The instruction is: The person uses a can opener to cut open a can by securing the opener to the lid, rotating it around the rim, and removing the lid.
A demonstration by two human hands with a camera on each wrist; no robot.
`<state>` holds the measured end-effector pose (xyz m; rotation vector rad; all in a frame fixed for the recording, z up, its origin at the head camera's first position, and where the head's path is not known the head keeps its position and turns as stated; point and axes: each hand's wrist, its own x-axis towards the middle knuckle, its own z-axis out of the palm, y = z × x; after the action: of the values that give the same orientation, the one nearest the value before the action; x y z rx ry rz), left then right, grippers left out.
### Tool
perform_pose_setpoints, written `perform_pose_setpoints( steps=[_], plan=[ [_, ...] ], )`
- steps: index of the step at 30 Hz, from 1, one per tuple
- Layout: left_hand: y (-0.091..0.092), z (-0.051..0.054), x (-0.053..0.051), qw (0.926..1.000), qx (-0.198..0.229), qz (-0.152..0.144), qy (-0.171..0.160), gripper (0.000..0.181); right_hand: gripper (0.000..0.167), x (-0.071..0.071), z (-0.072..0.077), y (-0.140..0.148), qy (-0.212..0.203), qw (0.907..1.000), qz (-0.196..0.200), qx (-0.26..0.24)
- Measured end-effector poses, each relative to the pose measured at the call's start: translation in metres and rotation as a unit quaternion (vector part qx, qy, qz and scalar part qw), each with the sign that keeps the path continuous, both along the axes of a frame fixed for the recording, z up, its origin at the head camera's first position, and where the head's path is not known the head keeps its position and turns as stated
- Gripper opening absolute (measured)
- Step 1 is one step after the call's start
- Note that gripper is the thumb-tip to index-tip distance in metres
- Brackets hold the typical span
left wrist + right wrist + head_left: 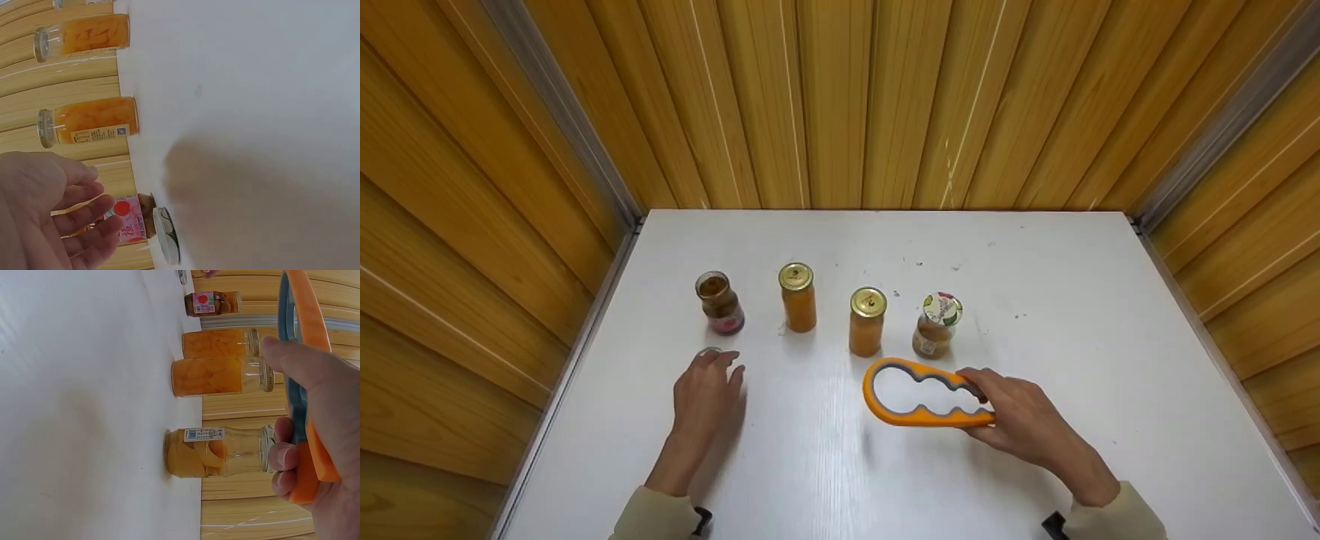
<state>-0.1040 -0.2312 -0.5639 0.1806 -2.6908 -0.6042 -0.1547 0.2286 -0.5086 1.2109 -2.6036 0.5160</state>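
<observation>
My right hand [1020, 420] grips the open end of an orange and grey loop-shaped opener [885, 412], held above the table in front of the jars. In the right wrist view, fingers and thumb curl round the opener [309, 320]. My left hand [709, 394] hovers over the table with relaxed, slightly bent fingers, holding nothing. Just beyond its fingertips a loose lid [709, 350] is partly hidden; in the left wrist view the lid [166, 236] lies on the table. Behind it stands a dark jar without a lid [723, 304].
Two lidded jars with orange contents, one left [799, 300] and one nearer the middle [867, 322], stand upright. A lidded jar with a patterned top [937, 326] stands at their right. Wood-patterned walls [840, 105] enclose the white table [840, 232] at the back and sides.
</observation>
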Motion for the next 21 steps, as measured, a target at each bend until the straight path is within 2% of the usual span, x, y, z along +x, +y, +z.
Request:
perform_pose_setpoints(
  steps=[3, 6, 8, 11, 14, 21],
  plan=[
    [0.007, 0.009, -0.003, 0.9945, 0.094, -0.003, -0.046, 0.034, 0.071, 0.001, 0.000, -0.001, -0.007, 1.0000, -0.005, 0.001],
    [0.014, 0.018, -0.009, 0.9811, 0.176, -0.011, -0.080, 0.044, 0.071, 0.001, 0.000, -0.002, -0.017, 0.9998, -0.009, 0.000],
    [0.018, 0.023, -0.014, 0.9719, 0.217, -0.020, -0.088, 0.048, 0.070, 0.001, 0.000, -0.003, -0.022, 0.9997, -0.012, -0.004],
    [0.026, 0.029, -0.024, 0.9620, 0.259, -0.030, -0.083, 0.052, 0.069, 0.002, 0.000, -0.004, -0.027, 0.9995, -0.012, -0.008],
    [0.034, 0.028, -0.035, 0.9557, 0.287, -0.035, -0.058, 0.055, 0.068, 0.002, -0.001, -0.006, -0.026, 0.9996, -0.011, -0.008],
    [0.042, 0.016, -0.062, 0.9399, 0.338, -0.041, -0.028, 0.063, 0.067, 0.001, -0.002, -0.008, -0.021, 0.9997, -0.009, -0.006]
  ],
)
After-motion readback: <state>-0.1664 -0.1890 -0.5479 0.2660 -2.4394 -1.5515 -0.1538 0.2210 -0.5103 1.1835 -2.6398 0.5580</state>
